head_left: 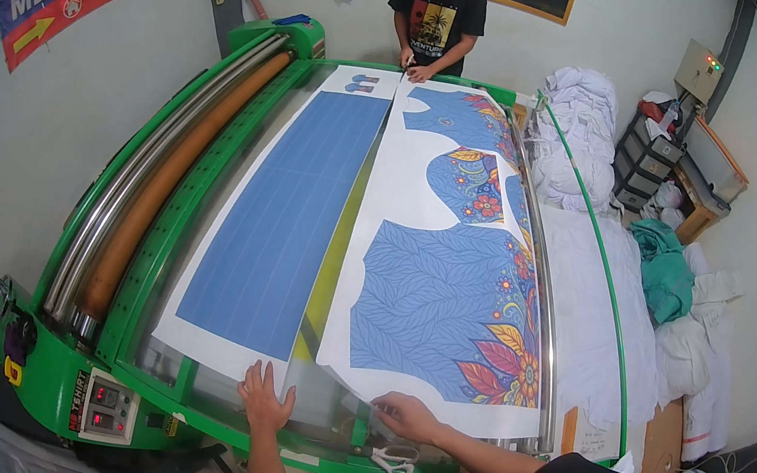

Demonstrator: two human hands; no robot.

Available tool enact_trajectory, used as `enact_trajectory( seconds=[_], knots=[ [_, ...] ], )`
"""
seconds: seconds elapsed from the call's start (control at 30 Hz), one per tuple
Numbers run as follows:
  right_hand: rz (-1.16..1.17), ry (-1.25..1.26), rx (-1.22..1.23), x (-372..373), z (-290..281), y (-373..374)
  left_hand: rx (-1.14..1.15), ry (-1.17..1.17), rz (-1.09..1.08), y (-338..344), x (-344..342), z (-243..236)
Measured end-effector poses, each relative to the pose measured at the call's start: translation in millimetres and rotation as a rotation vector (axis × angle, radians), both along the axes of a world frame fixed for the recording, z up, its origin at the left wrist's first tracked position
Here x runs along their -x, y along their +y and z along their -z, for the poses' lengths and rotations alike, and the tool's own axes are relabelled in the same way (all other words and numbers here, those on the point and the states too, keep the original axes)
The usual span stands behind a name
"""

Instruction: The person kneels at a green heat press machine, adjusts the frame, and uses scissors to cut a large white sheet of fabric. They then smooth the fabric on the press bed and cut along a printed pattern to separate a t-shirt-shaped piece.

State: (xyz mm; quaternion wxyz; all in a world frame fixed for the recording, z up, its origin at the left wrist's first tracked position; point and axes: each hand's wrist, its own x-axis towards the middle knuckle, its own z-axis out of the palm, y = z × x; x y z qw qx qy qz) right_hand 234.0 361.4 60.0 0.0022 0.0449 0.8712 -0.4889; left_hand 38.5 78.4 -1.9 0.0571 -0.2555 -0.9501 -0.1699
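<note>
My left hand rests with fingers spread at the near edge of a long printed sheet, plain blue with a white border. To its right lies a second printed sheet with blue leaf-patterned garment shapes and colourful flowers. My right hand has its fingers curled at that sheet's near left corner and seems to pinch its edge. Just below my right hand, a pair of scissors with white handles lies by the table's near edge. A narrow gap, widening toward me, parts the two sheets.
Both sheets lie on a green-framed press machine with a brown roller at left. Across it, a person holds the far end of the sheets with both hands. White fabric and a green hose run along the right.
</note>
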Motion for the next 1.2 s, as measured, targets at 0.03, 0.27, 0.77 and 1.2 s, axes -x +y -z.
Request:
enact_trajectory(
  seconds=[0.03, 0.27, 0.77, 1.2],
  knots=[
    [-0.001, -0.003, 0.001, 0.2, -1.1, -0.1, 0.0, -0.001, -0.002, 0.1, 0.0, -0.4],
    [-0.01, -0.012, -0.009, 9.8, -6.3, 4.4, -0.002, -0.003, -0.01, 5.3, 7.4, -5.2],
    [-0.012, -0.012, -0.016, 9.7, -4.2, 3.6, 0.009, -0.008, -0.015, 5.6, 6.5, -7.1],
    [-0.02, -0.012, -0.011, 8.8, -5.9, 3.5, -0.005, 0.012, -0.013, 4.9, 6.7, -4.3]
  ],
)
